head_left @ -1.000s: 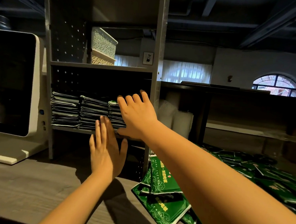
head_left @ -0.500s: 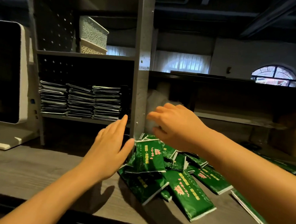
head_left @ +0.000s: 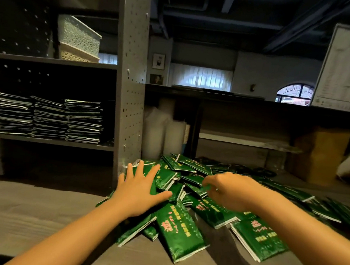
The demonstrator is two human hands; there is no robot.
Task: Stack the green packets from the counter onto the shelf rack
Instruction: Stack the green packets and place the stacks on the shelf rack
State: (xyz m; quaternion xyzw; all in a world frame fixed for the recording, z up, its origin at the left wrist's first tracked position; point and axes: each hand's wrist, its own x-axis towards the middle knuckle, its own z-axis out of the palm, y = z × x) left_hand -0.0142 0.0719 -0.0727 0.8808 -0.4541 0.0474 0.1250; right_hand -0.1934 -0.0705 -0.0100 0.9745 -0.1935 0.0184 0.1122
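A loose pile of green packets (head_left: 180, 230) lies on the grey wooden counter (head_left: 29, 215), right of the grey shelf rack (head_left: 129, 87). Three neat stacks of packets (head_left: 48, 119) stand on the rack's lower shelf (head_left: 55, 143). My left hand (head_left: 139, 192) lies flat with fingers spread on the left side of the pile. My right hand (head_left: 228, 190) hovers over the pile's middle, its fingers curled down and pinching the edge of a packet; motion blur hides the exact grip.
Two lattice baskets (head_left: 79, 38) sit on the rack's upper shelf. Stacked clear plastic cups (head_left: 161, 135) stand behind the pile, against the rack post. At the right are a brown paper bag (head_left: 319, 155) and a printed sheet (head_left: 344, 67).
Both hands have come away from the shelf stacks and moved right and down onto the loose pile. My left hand now lies flat on the packets and my right hand's fingers have curled.
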